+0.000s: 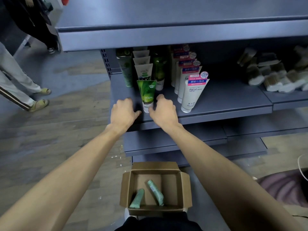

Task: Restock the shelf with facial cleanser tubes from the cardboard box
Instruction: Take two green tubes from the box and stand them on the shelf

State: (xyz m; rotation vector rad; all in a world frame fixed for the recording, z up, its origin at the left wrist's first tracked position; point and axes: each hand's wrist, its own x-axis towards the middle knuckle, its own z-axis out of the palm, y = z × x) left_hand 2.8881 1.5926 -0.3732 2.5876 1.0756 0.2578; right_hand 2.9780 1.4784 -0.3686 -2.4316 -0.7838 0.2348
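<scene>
A green facial cleanser tube (147, 95) stands cap-down near the front edge of the grey shelf (233, 100). My right hand (164, 110) is at its right side, thumb against the white cap and curled fingers beside the tube body. Just to the tube's left, my left hand (124, 112) rests on the shelf with loosely curled fingers and its thumb a little short of the cap. Below on the floor, the open cardboard box (182, 189) holds two pale green tubes (137, 198), lying flat.
Behind the green tube stand rows of green and white tubes (143, 70); white "Facial" tubes (191, 95) line up to its right. Bundled brushes (266, 75) fill the shelf's far right. A person's legs (21, 87) stand at left. Lower shelves (166, 144) jut out above the box.
</scene>
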